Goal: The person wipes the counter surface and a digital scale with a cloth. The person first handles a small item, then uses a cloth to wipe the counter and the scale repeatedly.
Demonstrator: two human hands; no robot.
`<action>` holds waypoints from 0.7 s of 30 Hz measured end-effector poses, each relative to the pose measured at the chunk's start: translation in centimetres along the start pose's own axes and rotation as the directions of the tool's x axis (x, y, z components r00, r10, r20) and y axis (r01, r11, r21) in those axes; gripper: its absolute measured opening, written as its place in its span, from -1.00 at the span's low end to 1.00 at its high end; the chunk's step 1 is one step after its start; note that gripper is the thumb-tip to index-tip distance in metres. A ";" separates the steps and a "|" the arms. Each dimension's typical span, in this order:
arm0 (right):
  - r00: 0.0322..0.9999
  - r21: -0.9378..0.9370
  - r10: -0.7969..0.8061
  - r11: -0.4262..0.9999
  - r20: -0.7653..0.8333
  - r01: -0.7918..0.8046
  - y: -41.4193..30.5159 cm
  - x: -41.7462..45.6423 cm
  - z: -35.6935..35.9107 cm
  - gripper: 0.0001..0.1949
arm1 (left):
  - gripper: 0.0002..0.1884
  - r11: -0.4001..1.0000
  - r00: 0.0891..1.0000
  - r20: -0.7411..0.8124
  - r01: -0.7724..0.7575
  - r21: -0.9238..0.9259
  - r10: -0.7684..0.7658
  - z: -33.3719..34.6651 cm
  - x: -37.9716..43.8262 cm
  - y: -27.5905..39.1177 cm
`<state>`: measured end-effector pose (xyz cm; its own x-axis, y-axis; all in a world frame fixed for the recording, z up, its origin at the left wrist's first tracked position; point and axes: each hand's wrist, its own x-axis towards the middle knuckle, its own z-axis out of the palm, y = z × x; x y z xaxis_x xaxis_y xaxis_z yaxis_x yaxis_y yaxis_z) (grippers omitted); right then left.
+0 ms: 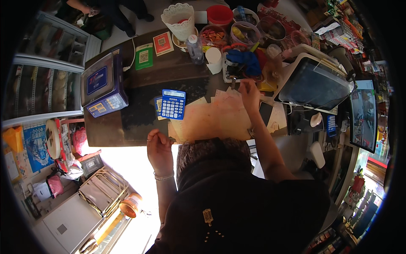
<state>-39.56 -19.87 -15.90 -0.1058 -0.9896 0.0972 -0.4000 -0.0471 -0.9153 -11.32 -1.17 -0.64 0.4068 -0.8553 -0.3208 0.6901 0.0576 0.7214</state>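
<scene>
My left hand (pixel 159 149) hovers by the near edge of the dark wooden counter (pixel 139 130), fingers loosely curled and nothing visible in them. A beaded bracelet (pixel 164 178) circles that wrist. My right hand (pixel 249 96) reaches over worn, stained sheets of paper (pixel 212 117), its fingertips close together beside a small metal object (pixel 233 83). Whether those fingers pinch anything is hidden. A blue calculator (pixel 173 104) lies left of the sheets, partly covering a printed code card (pixel 158 106). Right of my right forearm rests a black phone (pixel 265 111).
A tray (pixel 225 74) holds blue gloves (pixel 244 60) and scissors. Behind stand a water bottle (pixel 195 50), a paper roll (pixel 214 58), a white lace-edged basket (pixel 178 20) and several tubs. A boxed item (pixel 103 84) stands left, a touchscreen terminal (pixel 312 81) right. Another person's hand (pixel 82 7) shows beyond.
</scene>
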 end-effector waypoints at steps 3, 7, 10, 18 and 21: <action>0.997 -0.054 0.080 0.995 0.006 -0.079 2.0 -2.6 0.3 -0.75 | -0.80 1.000 0.999 0.036 0.017 0.006 -0.017 0.4 0.2 0.3; 0.992 -0.086 0.101 0.990 -0.079 -0.108 4.1 -2.1 2.6 -0.70 | -0.81 1.000 0.997 0.077 0.009 -0.001 -0.009 0.7 0.1 0.4; 0.834 0.280 0.500 0.787 0.233 -0.550 2.1 -0.1 3.9 -0.76 | -0.81 1.000 0.998 0.062 0.011 -0.008 -0.011 0.7 -0.4 0.4; 0.827 0.362 0.215 0.822 0.519 -0.440 -0.3 -1.0 3.2 -0.81 | -0.83 0.968 0.996 0.087 -0.033 0.247 0.012 1.0 -1.6 -0.3; 0.643 0.335 0.004 0.851 0.766 -0.405 -8.0 -4.1 0.6 -0.85 | -0.82 0.801 0.982 0.187 -0.133 0.584 0.026 2.1 -1.8 -0.7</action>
<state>-35.42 -15.51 -9.23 0.6279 -0.7402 -0.2405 0.0079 0.3150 -0.9491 -13.76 -0.80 0.74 0.3054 -0.9348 -0.1812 0.1489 -0.1411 0.9787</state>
